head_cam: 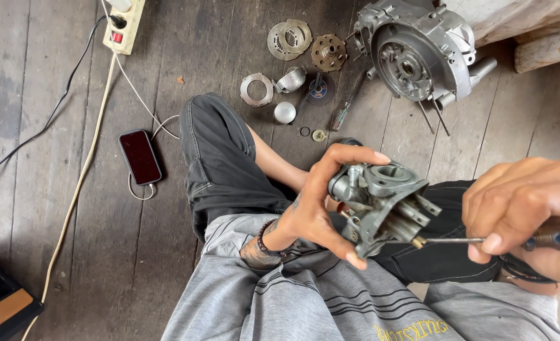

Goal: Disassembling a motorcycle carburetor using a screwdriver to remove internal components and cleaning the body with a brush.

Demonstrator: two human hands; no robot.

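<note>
Weathered plank floor (103, 252) strewn with an engine case (419, 53), clutch plates (289, 39), a charging phone (139, 156). Seen from the head: carburetor (381, 205) clamped between left hand (311, 211) thumb and curled fingers, wrist bent inward; right hand (526, 215) fisted around a screwdriver (482, 240), tip at a brass screw below the left fingertips. Apparently mid-way: engine opened, carburetor off it yet unopened.

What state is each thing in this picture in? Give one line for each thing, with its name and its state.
Carburetor: held up in the left hand.
Screwdriver: gripped in the right hand, tip at the carburetor's brass screw.
Phone: flat on the floor, screen dark, cable plugged in.
Power strip: on the floor, plug in it.
Engine case: open, on the floor.
Metal discs: loose on the floor.
</note>
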